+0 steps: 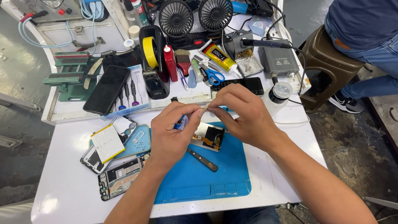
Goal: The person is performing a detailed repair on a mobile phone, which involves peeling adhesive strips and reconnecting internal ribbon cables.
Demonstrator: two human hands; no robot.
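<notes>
Both hands meet over the blue mat (pixel 215 178). The left hand (pixel 170 137) and right hand (pixel 244 118) pinch 1 tiny pale strip (pixel 205 109) (hard to see). The phone part (pixel 209 136) below lies open, not yet closed up.

A black smartphone (pixel 106 89) is laid face up on a white tray (pixel 58 111) at the table's (pixel 62 195) left. Twin black fans (pixel 195 15), blue-handled scissors (pixel 214 76) and a yellow tape roll (pixel 150 52) are ranged behind. A brown stool (pixel 325 62) is placed beside the table.

Phone frame (pixel 120 177) left of mat (pixel 207 174)
</notes>
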